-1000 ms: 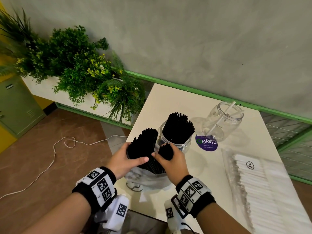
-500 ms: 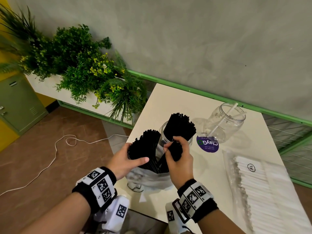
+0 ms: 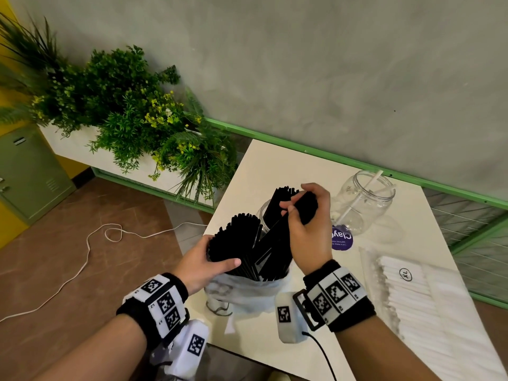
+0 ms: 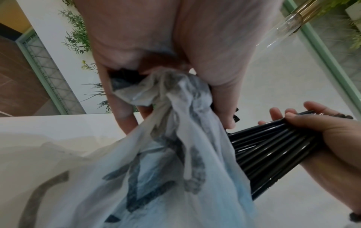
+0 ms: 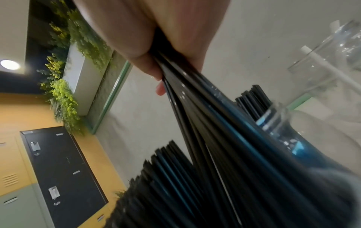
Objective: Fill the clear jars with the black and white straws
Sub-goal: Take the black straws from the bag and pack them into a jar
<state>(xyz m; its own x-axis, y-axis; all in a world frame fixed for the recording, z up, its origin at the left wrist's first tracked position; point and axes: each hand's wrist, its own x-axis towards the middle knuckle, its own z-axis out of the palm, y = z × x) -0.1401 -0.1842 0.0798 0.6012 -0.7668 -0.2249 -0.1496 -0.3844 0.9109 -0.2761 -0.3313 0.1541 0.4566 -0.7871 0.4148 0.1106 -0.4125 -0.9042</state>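
My left hand (image 3: 204,261) grips a thick bundle of black straws (image 3: 237,243) that stands in a crumpled plastic bag (image 3: 242,294) on the white table (image 3: 275,171). My right hand (image 3: 309,224) holds a smaller bunch of black straws (image 3: 277,237), pulled up out of the bag and slanted toward the near clear jar (image 3: 264,214), which holds black straws. In the right wrist view that bunch (image 5: 205,117) runs from the fingers past the jar's rim (image 5: 277,117). A second clear jar (image 3: 362,202) behind holds one white straw (image 3: 360,198).
A pack of white straws (image 3: 428,306) in clear wrap lies at the table's right. A purple round sticker (image 3: 341,237) sits by the far jar. Green plants (image 3: 132,111) in a white planter and a white cable (image 3: 82,259) on the floor lie to the left.
My right hand has risen and moved right, drawing its bunch of black straws up out of the bag toward the near jar. The left hand has kept its grip on the big bundle.
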